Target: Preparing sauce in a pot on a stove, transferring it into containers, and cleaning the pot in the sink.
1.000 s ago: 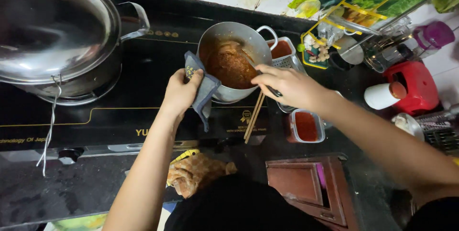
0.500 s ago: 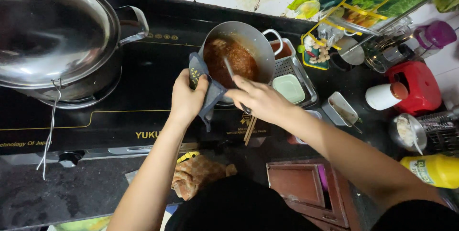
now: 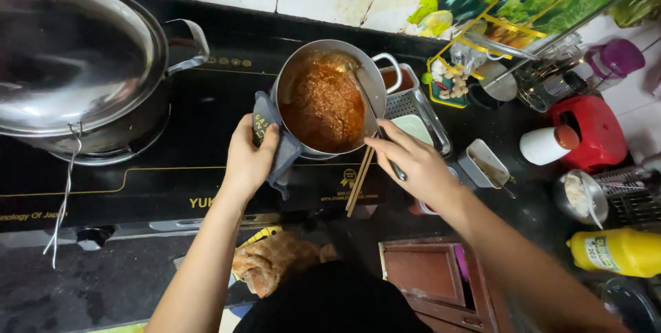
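Big lidded pot [image 3: 76, 71] sits left of small pot [image 3: 327, 99] w/ red sauce on stove; chopsticks [image 3: 360, 180] alongside. Left hand [image 3: 249, 157] grips cloth [image 3: 275, 147] at rim; right hand [image 3: 413, 162] clasps spoon [image 3: 368, 102].

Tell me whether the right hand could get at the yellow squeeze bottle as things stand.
Probably yes, once it lets go: the right hand holds a spoon in the pot. The yellow squeeze bottle lies on that side, apparently with nothing between.
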